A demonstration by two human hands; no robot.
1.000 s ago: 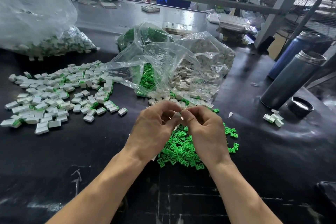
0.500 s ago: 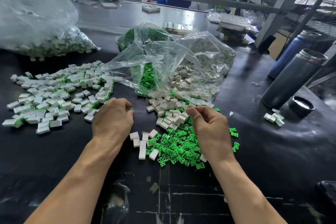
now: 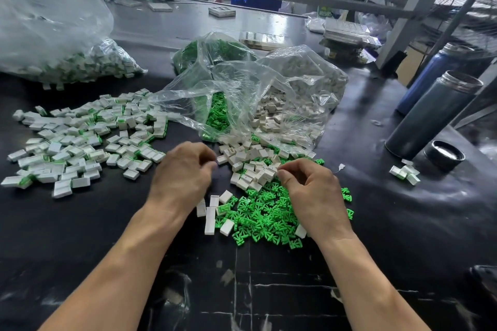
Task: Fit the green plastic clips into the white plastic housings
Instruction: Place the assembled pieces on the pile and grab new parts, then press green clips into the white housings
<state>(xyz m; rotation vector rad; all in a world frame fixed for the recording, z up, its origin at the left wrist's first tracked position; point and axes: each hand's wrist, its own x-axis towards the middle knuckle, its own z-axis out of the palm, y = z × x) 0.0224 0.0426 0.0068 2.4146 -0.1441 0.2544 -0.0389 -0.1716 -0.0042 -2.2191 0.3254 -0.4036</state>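
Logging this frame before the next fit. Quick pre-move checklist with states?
1. Loose green clips on the table between the hands: ok.
2. White housings piled just beyond them, spilling from the open bag: ok.
3. Right hand, fingers curled at the housing pile; housing actually pinched: cannot tell.
4. Left hand holding a clip: cannot tell, fingers curled, nothing visible in them.
5. Finished pieces set apart to the left, not mixed into the supply: ok.
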